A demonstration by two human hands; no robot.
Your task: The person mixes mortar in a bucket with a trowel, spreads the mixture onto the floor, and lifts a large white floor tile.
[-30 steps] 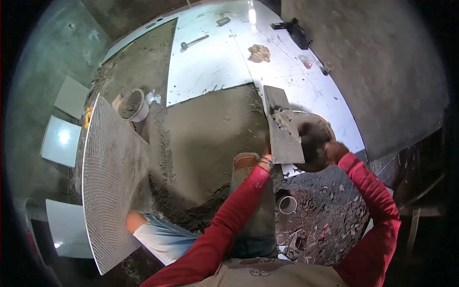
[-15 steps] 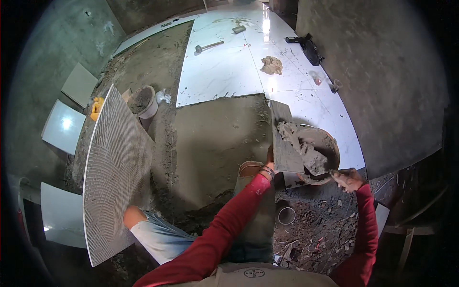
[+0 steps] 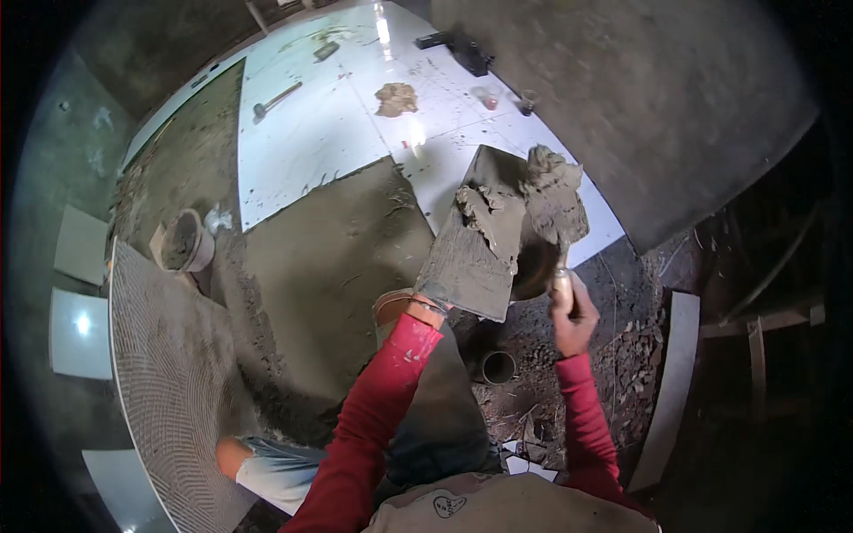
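My left hand (image 3: 431,308) grips a flat rectangular trowel (image 3: 462,280) from below, its fingers and the handle mostly hidden. Wet grey mortar (image 3: 498,218) is heaped on the trowel's upturned face. In my right hand (image 3: 576,315), closed round a light handle, is a pointing trowel (image 3: 563,258) with its blade raised beside the flat one. A thick lump of mortar (image 3: 553,191) covers that blade. Beneath both tools stands a bucket (image 3: 533,266), largely hidden by them. Smoothed mortar bed (image 3: 333,258) spreads out to the left of my hands.
A big tile (image 3: 173,373) with combed mortar on its back leans by my left knee. White laid tiles (image 3: 306,133) carry a mallet (image 3: 277,100) and a crumpled brown lump (image 3: 396,99). Another bucket (image 3: 188,244) stands left. A cup (image 3: 498,367) sits on rubble near me.
The pointing trowel has come up out of the bucket area with mortar on its blade, beside the flat trowel. My view has swung right, and both hands appear further left.
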